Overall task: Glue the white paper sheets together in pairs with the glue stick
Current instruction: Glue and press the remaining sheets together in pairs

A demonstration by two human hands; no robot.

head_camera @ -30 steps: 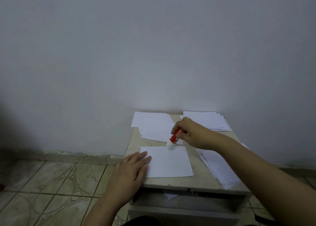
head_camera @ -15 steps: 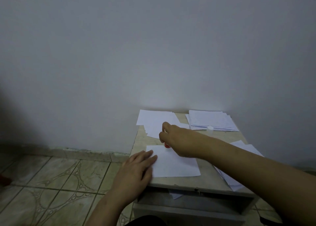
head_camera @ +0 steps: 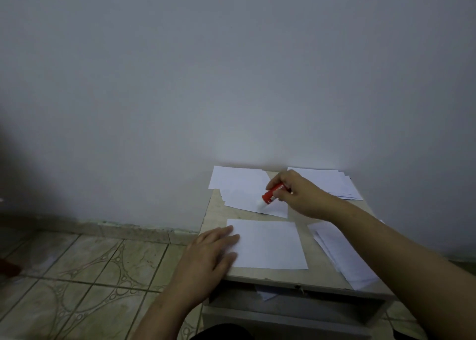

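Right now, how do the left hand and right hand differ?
The left hand lies flat, fingers straight, on the left edge of the front sheet; the right hand is raised farther back, fingers curled round the red glue stick. The left holds nothing; the right points the stick's white tip down-left over the back-left stack. Both are over the table.

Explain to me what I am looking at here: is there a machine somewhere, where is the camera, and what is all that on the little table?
There is no machine: a person works with two bare hands, and one camera worn on their head looks forward and down, so you see what they see. The small table stands against a wall and carries white paper: one single sheet at the front, a loose pile behind it, a stack at the back right, and more sheets along the right edge. The left hand lies flat on the single sheet's left edge. The right hand grips a red glue stick, its white tip down over the pile behind.
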